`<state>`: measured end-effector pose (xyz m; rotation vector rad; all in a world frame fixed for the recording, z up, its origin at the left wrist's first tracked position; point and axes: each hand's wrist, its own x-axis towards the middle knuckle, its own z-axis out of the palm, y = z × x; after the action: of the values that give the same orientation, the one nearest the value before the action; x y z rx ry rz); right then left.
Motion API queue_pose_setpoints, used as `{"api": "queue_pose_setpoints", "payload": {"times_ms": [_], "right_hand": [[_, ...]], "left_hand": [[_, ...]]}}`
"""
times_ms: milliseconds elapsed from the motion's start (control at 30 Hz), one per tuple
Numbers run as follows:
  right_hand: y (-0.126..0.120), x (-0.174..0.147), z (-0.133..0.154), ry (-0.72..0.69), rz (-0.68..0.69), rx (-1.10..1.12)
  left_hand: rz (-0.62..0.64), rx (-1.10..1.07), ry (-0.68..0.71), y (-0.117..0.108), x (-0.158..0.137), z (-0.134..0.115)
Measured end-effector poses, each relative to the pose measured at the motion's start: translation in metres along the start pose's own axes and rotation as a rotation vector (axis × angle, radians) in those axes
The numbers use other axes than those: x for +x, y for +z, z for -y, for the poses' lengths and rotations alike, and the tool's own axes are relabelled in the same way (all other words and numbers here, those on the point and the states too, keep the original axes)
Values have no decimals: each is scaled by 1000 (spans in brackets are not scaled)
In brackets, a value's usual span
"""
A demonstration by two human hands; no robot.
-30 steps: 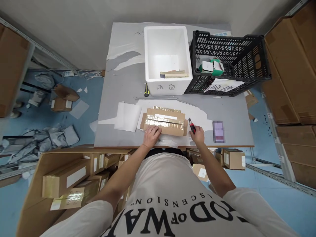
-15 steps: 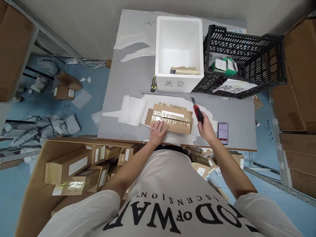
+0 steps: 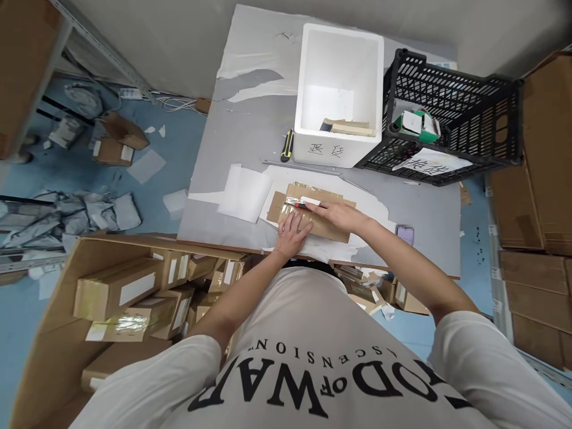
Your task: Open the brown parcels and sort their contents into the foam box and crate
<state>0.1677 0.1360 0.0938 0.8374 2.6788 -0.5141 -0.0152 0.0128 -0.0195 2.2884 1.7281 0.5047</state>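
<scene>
Red cutter [image 3: 301, 205] has swung over the carton [image 3: 329, 230], clamped in the right hand [image 3: 340, 214]; left hand [image 3: 292, 235], fingers apart, rests at its near edge. Shallow strokes, clear of fingers, advised.

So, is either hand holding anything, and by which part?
The right hand holds the red knife by its handle; the left hand rests on the box, grasping nothing.

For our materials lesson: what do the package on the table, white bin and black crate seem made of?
Package: apparently matt cardboard, with flat brown panels. White bin: probably foam, smooth, thick-rimmed. Black crate: likely dull plastic, given its lattice walls.
</scene>
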Motion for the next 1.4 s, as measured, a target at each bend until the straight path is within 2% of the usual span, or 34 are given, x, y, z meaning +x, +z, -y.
{"api": "queue_pose_setpoints", "payload": {"times_ms": [200,433,533,767,867,1067,1233,1300,1400], "right_hand": [[-5,1,6,53,21,-42],[-12,-12,6,110,122,-60],[-14,-36,-2,176,176,-83],[1,-129,-33,373,261,-101],[8,-147,-38,407,225,-69],[16,-160,-39,458,141,-9],[23,-206,-44,469,58,-19],[36,-223,-46,570,-46,-10],[73,-225,-45,865,-253,74]], "left_hand": [[15,-42,-14,4,1,4],[25,-44,-37,4,0,2],[18,-23,-37,2,1,1],[23,-26,-47,1,4,-2],[29,-5,-42,0,4,-4],[46,-16,-52,-3,5,-5],[65,42,-22,-7,5,-6],[66,57,-13,-8,4,-6],[68,77,3,-11,4,-6]]}}
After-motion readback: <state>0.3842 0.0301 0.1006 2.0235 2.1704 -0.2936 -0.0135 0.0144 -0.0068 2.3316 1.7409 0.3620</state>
